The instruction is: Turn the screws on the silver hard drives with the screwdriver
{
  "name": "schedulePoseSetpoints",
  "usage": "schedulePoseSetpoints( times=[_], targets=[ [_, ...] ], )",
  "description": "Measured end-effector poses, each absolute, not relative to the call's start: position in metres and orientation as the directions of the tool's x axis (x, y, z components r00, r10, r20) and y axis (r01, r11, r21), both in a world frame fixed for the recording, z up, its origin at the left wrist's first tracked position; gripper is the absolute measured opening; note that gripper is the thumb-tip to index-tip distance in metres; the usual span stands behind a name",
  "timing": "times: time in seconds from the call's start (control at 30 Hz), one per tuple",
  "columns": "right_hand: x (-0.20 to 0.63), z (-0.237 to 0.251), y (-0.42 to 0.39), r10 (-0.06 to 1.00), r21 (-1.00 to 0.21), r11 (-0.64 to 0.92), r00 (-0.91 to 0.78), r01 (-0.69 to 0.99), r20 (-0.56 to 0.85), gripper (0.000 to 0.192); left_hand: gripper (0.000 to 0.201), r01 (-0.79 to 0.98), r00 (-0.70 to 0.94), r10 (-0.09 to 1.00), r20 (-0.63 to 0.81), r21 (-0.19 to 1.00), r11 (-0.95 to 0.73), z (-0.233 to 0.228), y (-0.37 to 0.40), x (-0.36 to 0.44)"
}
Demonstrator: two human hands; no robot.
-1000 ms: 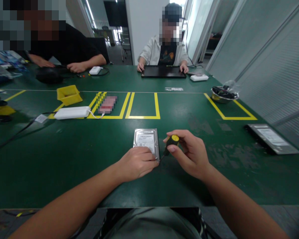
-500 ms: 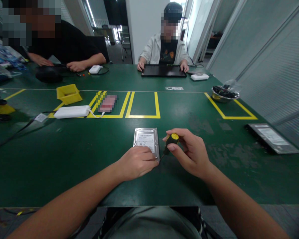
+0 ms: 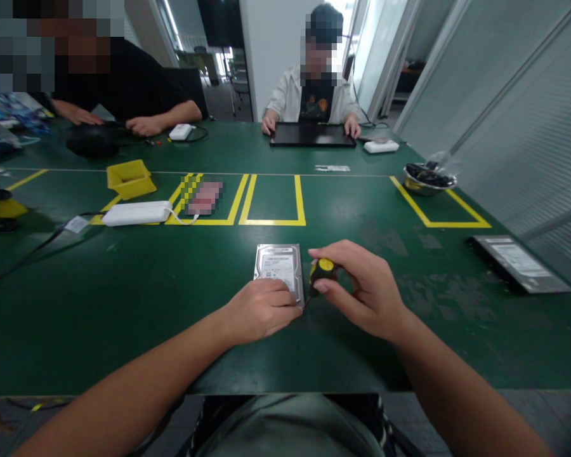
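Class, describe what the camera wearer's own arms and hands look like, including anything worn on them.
The left hand and right hand are ungloved, with no ring or watch visible. The left forearm and right forearm are bare; no sleeves show.

Hard drive (image 3: 278, 259) partly hidden under left hand (image 3: 264, 311), label print (image 3: 284, 271) too small to read, screwdriver (image 3: 324, 268) tip seating unclear, right hand (image 3: 371, 289) lower fingers partly hidden, pink phone-like item (image 3: 206, 197) pixelated, yellow container (image 3: 10, 208) cut off by left edge
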State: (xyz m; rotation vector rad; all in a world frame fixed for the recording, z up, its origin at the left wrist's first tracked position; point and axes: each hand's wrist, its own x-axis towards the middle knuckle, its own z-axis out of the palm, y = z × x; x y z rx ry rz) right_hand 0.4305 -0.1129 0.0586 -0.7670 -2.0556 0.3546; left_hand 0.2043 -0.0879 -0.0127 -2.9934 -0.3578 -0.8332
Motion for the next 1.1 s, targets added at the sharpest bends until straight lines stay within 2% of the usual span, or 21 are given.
schedulePoseSetpoints(
  times=[1.1],
  targets=[
    [0.430, 0.061, -0.099, 0.647, -0.486, 0.763, -0.497, 0.427, 0.578, 0.034, 0.016, 0.209, 0.839, 0.217, 0.499, 0.072, -0.975, -0.013, -0.087, 0.203]
  ],
)
